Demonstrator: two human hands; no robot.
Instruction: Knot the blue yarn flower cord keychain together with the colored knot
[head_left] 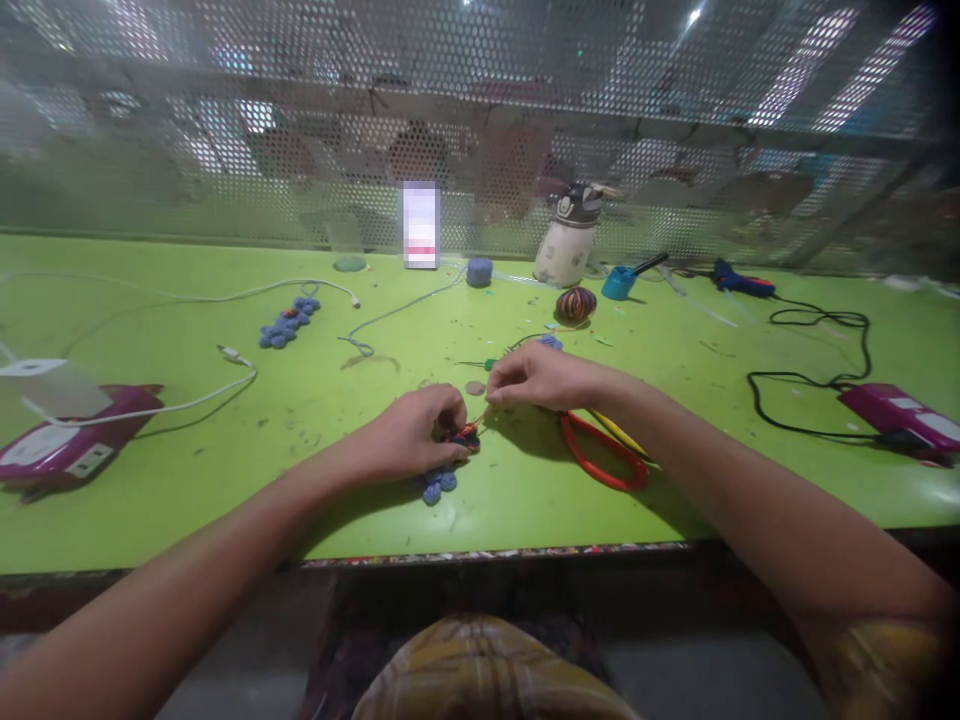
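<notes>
The green counter [525,520] runs across the view, with a perforated screen [480,100] along its far edge and its front edge just below the forearms. The purple power strips flank the work, one far left [105,425], one far right [900,415], both well apart from the hands. A bottle [566,240] stands near the back edge. Beside the right forearm lies a red loop [626,484]. The left hand [412,430] is nearly closed, thumb and fingers pinching a multicoloured yarn piece [466,438] near the front edge; blue petals [435,488] show below it, with a strip of counter between them and that edge. The right hand [536,375], fingertips pinched together, has hold of a thin strand [484,415]. A small round disc [475,388] lies between the hands.
</notes>
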